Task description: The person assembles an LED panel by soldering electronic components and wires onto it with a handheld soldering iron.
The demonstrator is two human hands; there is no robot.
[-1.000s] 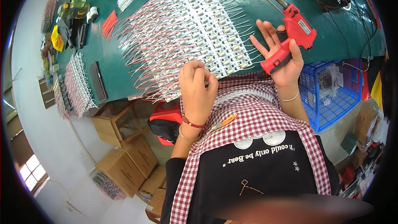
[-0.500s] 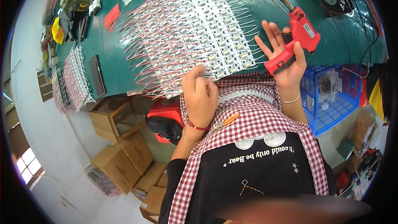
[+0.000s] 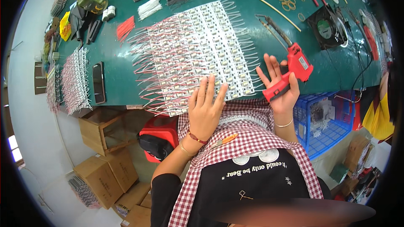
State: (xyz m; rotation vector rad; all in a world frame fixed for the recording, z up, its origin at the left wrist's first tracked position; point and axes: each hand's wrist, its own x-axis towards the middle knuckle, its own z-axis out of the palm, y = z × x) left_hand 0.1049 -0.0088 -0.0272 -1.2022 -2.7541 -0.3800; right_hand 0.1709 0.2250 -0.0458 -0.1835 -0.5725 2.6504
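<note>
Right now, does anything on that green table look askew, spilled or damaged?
The wired circuit-board panel looks askew: it lies at a slant, its near-left corner seemingly overhanging the green table. Rubber bands lie loose beyond the soldering gun. I see no spill or damage.

Bright light, glare on tabletop (image 3: 119, 75), fisheye-bent edges, black corners, blurred lower patch (image 3: 294, 213)

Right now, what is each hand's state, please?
Left hand: open, over the circuit boards' near edge.
Right hand: holding the red soldering gun by its handle.
</note>
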